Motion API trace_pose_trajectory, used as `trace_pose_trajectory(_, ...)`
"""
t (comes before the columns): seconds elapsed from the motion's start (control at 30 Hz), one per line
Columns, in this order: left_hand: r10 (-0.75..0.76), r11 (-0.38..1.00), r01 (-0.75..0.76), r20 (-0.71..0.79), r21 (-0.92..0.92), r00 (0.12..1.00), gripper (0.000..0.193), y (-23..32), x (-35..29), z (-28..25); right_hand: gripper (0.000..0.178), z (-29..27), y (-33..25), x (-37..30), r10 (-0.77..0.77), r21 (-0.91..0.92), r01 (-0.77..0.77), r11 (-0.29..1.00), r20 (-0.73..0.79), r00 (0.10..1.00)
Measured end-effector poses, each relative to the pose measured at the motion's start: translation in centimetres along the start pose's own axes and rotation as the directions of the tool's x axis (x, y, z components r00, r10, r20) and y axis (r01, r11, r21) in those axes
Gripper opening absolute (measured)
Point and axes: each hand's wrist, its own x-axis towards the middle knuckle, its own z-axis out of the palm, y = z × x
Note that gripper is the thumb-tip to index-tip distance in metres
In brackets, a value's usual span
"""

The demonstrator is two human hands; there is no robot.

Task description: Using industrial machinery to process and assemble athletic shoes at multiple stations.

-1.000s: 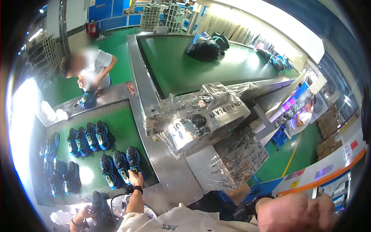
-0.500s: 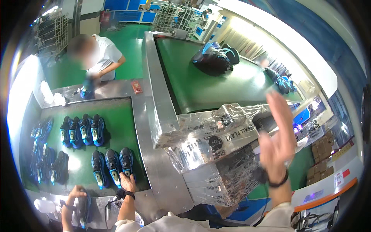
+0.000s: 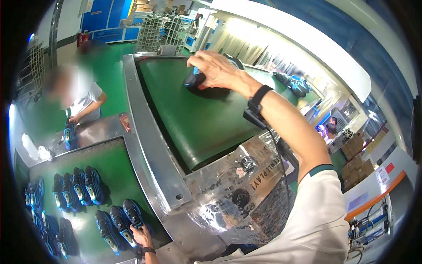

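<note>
My right hand reaches far over the raised green belt and grips a black and blue sneaker, its fingers wrapped over the top. The hand hides most of that shoe. Just behind it, part of another dark shoe shows. At the lower left, my left hand holds the heel end of a black and blue sneaker, the rightmost of three in a row on the lower green belt. The two neighbouring sneakers lie close beside it.
Several more sneakers stand on the lower belt. Between the belts runs a metal frame. Plastic-wrapped boxes sit under my right arm. A co-worker at the far left handles a shoe. More shoes lie at the belt's far right.
My right hand has gone from raised and open above the wrapped boxes to the raised belt, closing on a sneaker. My left hand stays at its shoe. The view has swung right.
</note>
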Motion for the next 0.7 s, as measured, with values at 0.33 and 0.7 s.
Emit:
trace_pose_trajectory(0.33, 0.070, 0.994, -0.072, 0.026, 0.078, 0.997, 0.065, -0.1, 0.1, -0.7, 0.062, -2.8, -2.9, -4.3, -0.001, -0.058, -0.005, 0.998, -0.101, 0.995)
trace_pose_trajectory(0.7, 0.499, 0.801, 0.123, 0.767, -0.586, 0.402, 0.041, 16.5, -16.1, -10.3, 0.050, -25.3, -5.4, -25.3, 0.636, 0.331, -0.564, 0.757, -0.575, 0.516)
